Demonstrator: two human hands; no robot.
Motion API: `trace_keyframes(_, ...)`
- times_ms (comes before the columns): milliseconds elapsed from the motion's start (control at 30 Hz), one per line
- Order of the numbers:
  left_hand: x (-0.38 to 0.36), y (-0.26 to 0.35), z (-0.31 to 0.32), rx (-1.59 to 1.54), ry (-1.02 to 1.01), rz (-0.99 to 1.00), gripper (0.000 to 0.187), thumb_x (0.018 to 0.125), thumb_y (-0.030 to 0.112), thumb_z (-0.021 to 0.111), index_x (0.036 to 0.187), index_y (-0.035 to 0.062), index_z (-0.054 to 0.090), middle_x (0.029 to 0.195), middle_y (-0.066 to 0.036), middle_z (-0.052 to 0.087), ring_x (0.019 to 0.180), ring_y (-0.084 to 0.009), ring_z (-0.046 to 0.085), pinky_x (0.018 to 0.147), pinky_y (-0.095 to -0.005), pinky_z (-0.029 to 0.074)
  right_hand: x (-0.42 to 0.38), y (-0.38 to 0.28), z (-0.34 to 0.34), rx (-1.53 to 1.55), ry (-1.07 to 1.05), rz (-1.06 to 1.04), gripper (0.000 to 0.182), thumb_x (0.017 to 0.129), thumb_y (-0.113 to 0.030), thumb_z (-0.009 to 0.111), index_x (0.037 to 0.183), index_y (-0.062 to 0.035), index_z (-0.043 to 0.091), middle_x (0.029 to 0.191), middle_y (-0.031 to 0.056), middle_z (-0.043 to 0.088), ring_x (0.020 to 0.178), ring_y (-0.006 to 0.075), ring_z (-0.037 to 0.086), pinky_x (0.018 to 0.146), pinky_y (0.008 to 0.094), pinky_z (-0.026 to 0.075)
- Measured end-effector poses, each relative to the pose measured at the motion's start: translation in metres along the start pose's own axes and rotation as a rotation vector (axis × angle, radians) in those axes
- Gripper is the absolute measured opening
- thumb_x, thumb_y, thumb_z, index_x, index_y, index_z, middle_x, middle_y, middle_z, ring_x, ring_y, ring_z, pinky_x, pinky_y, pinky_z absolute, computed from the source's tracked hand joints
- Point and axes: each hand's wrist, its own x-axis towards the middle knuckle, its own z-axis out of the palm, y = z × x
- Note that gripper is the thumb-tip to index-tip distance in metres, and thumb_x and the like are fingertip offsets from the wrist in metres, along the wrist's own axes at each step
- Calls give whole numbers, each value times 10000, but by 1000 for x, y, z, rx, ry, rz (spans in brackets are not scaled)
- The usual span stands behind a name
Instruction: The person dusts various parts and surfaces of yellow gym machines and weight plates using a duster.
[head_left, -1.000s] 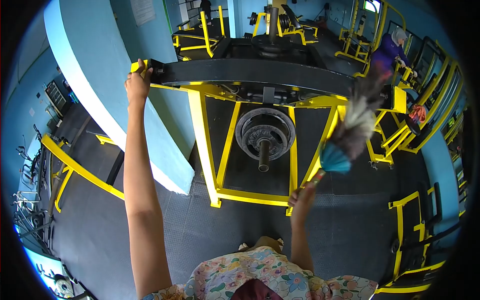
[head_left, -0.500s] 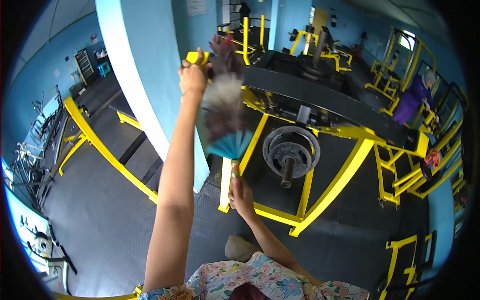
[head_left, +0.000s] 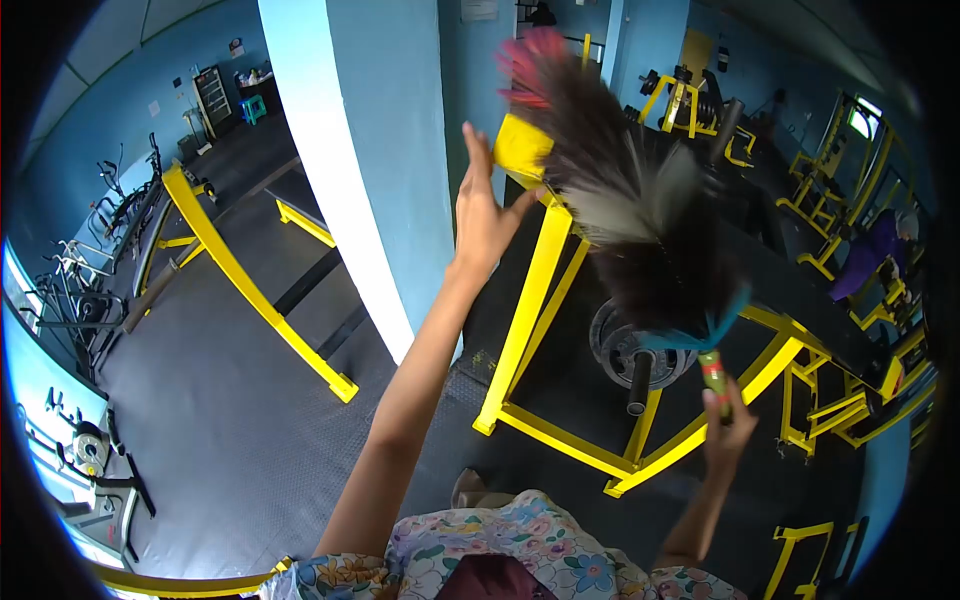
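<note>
A feather duster (head_left: 655, 225) is held up by its handle in my right hand (head_left: 732, 425). Its feathers are dark with a pale band, a pink-red tip and a blue collar, and they slant up and left across the machine. My left hand (head_left: 484, 218) is raised with its fingers apart, beside the yellow end piece (head_left: 522, 150) of the machine's frame. Its thumb reaches right to the edge of that piece. Behind the duster, the black top of the machine is largely hidden. Black weight plates (head_left: 615, 345) hang on the machine below the feathers.
A blue pillar (head_left: 395, 150) stands just left of the machine. Yellow frame legs (head_left: 535, 310) rise from the black rubber floor (head_left: 270, 450). On the left is a curved yellow frame (head_left: 230, 270). A person in purple (head_left: 870, 255) is among equipment at the far right.
My right hand has swung the duster rightward and tilted it. My left hand has come off the yellow end piece and spread its fingers. The view has turned left.
</note>
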Motion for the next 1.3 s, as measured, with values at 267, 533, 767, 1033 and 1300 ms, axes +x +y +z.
trace_keyframes(267,-2,-48,2,-67,24,-132,1211,547,202,813,1352,60,-82,1364,-228,208,1198,-384,315,967,-396,332,65,-61,-16,-432,44,-94,289,798,-155,596,1020,28,573,692,163,592,518,150,508,490,265,401)
trace_keyframes(533,13,-68,0,-229,50,92,597,679,66,610,1227,29,376,1226,-158,471,1149,-302,438,951,-382,354,115,-76,-46,-601,-19,-75,279,770,-133,616,989,39,592,967,191,612,882,224,603,806,318,426)
trace_keyframes(767,24,-46,17,-152,103,210,719,564,245,804,1135,-7,448,1096,-160,523,969,-300,546,830,-361,435,204,-79,-63,-358,-416,10,339,764,-143,606,1096,-78,586,601,-15,530,447,49,387,428,207,298)
trace_keyframes(1033,22,-42,9,-210,26,89,618,595,221,782,1107,18,503,1085,-158,524,971,-299,544,828,-358,438,264,-77,-62,-206,-548,59,335,805,-193,583,1107,-47,572,506,-42,415,378,28,309,344,192,199)
trace_keyframes(1300,23,-37,33,-258,83,124,611,574,203,788,1112,62,534,1121,-220,466,1003,-353,497,841,-386,425,280,-78,-71,-277,-493,53,383,779,-273,597,1092,-52,583,516,-15,462,369,22,329,330,174,205)
